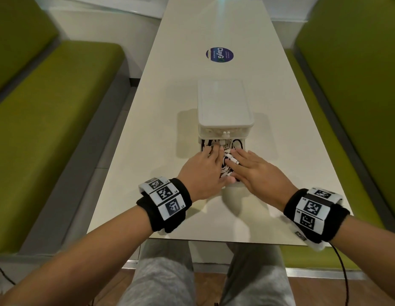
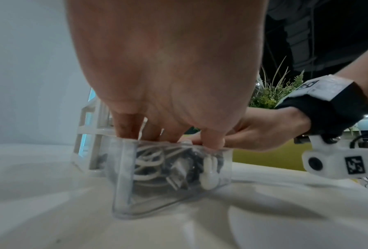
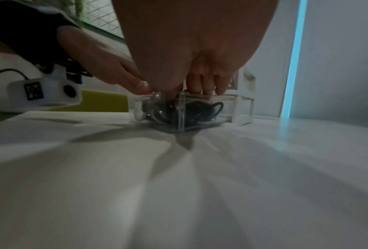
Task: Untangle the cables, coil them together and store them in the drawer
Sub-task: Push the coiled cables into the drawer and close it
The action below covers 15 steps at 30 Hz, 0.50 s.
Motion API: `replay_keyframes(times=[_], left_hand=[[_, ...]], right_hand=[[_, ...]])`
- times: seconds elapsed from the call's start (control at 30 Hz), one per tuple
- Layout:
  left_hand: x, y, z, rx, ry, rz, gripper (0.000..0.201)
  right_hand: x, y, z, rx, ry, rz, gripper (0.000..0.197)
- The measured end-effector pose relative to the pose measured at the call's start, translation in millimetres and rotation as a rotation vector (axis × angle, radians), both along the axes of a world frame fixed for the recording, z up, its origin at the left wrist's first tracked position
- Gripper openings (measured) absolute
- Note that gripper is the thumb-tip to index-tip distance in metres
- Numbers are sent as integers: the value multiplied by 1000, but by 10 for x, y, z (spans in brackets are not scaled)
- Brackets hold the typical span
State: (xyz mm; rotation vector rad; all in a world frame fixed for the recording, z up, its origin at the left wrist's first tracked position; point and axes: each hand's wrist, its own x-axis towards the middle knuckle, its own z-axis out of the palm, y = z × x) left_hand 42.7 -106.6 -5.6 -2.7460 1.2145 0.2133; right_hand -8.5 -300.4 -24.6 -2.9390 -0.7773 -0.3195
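Head view: drawer (image 1: pixel 240 184) pulled toward person, cables (image 1: pixel 227 160) inside.

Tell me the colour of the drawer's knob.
White knob on the clear drawer, best seen from the left wrist.

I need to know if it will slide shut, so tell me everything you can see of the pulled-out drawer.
The drawer is clear plastic with a small white knob on its front. It stands pulled out of the white organiser toward the person, resting on the table. White and black cables fill it to about its rim. The left hand and right hand press down on them with flat fingers.
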Motion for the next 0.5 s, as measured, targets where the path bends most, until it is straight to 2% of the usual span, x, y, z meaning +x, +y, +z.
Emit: replay_keyframes(times=[0.13, 0.2, 0.27, 0.43, 0.5], left_hand=[[10, 11, -10, -35, -75, -11, 102], [-25, 16, 1, -46, -61, -13, 107], [-63, 29, -32, -70, -31, 22, 109], [-63, 75, -88, -104, 55, 96, 95], [-54, 78, -83, -120, 83, 107, 84]], right_hand=[[-60, -61, 51, -122, 17, 48, 49], [-89, -48, 65, -130, -2, 72, 47], [-111, -18, 50, -100, -8, 66, 52], [-49, 45, 66, 21, 24, 3, 49], [6, 80, 108, 56, -57, 15, 36]])
